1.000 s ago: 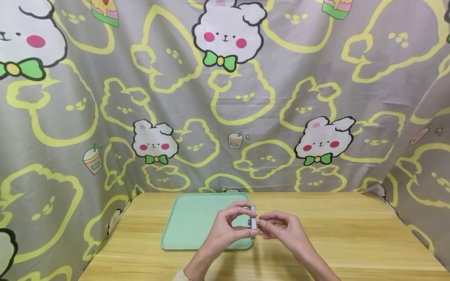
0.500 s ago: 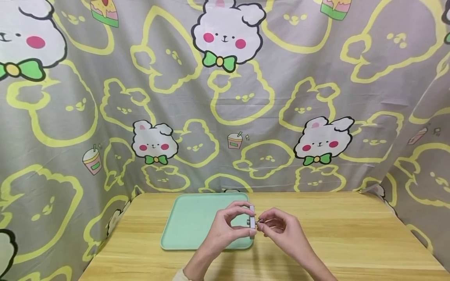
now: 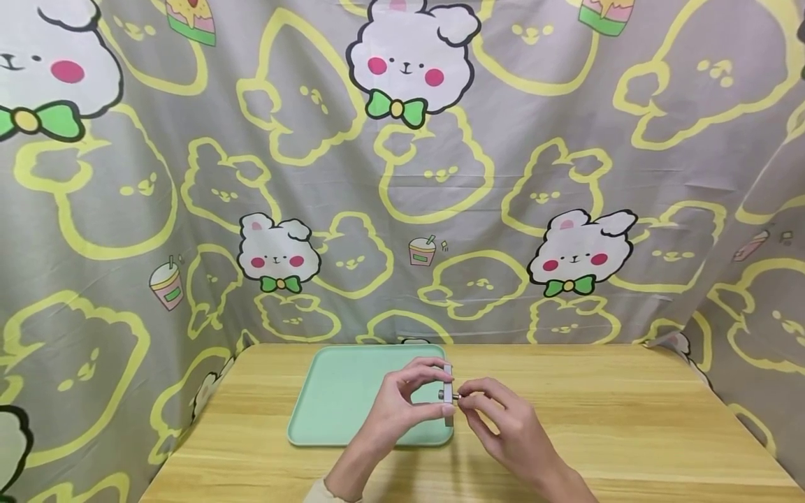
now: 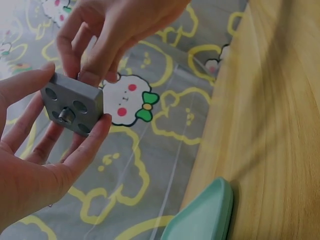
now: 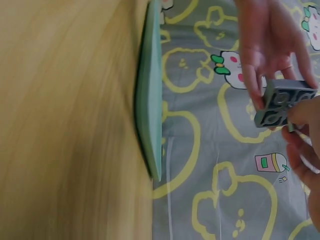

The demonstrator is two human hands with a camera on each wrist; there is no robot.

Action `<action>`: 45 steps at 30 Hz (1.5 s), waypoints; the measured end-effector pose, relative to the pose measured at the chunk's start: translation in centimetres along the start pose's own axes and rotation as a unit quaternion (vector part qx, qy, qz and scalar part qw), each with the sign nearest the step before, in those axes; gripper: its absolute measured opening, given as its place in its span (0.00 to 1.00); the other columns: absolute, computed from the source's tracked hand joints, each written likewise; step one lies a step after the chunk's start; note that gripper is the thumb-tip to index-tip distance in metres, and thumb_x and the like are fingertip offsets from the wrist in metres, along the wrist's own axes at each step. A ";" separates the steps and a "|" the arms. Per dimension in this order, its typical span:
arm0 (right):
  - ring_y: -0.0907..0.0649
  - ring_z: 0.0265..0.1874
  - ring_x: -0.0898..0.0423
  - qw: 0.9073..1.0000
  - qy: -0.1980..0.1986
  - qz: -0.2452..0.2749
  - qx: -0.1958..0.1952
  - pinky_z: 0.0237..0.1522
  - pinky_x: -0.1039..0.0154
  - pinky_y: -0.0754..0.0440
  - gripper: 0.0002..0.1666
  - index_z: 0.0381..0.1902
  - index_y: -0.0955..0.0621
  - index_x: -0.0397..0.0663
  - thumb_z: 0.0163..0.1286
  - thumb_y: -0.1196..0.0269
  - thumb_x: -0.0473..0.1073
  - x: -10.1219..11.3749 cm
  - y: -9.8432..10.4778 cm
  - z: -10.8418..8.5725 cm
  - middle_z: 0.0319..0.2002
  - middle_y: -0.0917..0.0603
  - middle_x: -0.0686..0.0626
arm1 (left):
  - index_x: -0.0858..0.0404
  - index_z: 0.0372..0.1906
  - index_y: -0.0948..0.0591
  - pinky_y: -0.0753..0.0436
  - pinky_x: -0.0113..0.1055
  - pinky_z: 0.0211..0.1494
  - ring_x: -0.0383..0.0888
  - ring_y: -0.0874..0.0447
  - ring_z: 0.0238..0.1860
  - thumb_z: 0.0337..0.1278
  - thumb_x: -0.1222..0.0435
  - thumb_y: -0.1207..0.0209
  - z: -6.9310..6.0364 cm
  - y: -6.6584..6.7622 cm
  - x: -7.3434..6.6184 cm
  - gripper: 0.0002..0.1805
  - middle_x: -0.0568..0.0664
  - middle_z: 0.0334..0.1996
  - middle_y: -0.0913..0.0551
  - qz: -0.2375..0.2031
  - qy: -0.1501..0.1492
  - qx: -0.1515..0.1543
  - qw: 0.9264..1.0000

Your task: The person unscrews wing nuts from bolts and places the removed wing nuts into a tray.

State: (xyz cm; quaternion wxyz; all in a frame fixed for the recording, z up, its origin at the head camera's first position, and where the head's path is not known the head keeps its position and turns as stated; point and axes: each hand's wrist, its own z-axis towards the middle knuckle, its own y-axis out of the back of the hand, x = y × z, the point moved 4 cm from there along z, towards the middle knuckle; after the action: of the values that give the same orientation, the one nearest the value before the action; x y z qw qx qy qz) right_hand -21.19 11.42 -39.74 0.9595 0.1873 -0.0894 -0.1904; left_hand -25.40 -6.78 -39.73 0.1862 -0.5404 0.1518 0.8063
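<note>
My left hand (image 3: 395, 405) holds a grey square block (image 3: 448, 393) by its edges, between thumb and fingers, above the tray's right side. In the left wrist view the block (image 4: 72, 102) shows round holes near its corners and a metal screw-like pin (image 4: 66, 115) through its middle. From the right, the fingertips of my right hand (image 3: 511, 429) pinch the pin's other end, close to the block. The right wrist view shows the block's recessed face (image 5: 272, 119), partly covered by the right hand's fingers. That end of the pin is mostly hidden there.
A mint-green tray (image 3: 339, 395) lies on the wooden table (image 3: 604, 412), left of centre and under the left hand. A grey curtain (image 3: 440, 293) with cartoon rabbits hangs behind the table and along both sides.
Both hands and the block have shifted slightly left. The right hand's fingers have gone from curled in to reaching further out, still at the pin, and its wrist has turned.
</note>
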 end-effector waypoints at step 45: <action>0.10 0.39 0.51 0.771 -0.546 0.324 0.038 0.42 0.57 0.09 0.18 0.51 0.19 0.27 0.69 0.30 0.37 -2.5 -0.8 -2.2 0.43 0.14 0.38 | 0.72 0.50 0.15 0.10 0.49 0.51 0.56 0.27 0.64 0.51 0.78 0.27 0.0 -1.1 0.2 0.18 0.68 0.61 0.27 -0.022 0.018 0.013 1.000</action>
State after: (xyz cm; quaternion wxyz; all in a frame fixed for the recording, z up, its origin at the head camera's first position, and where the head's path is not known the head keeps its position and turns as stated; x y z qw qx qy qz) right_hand -23.24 12.48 -42.34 0.7459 0.0481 -0.6612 0.0651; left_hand -24.93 -5.76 -40.01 0.2078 -0.5560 0.1535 0.7900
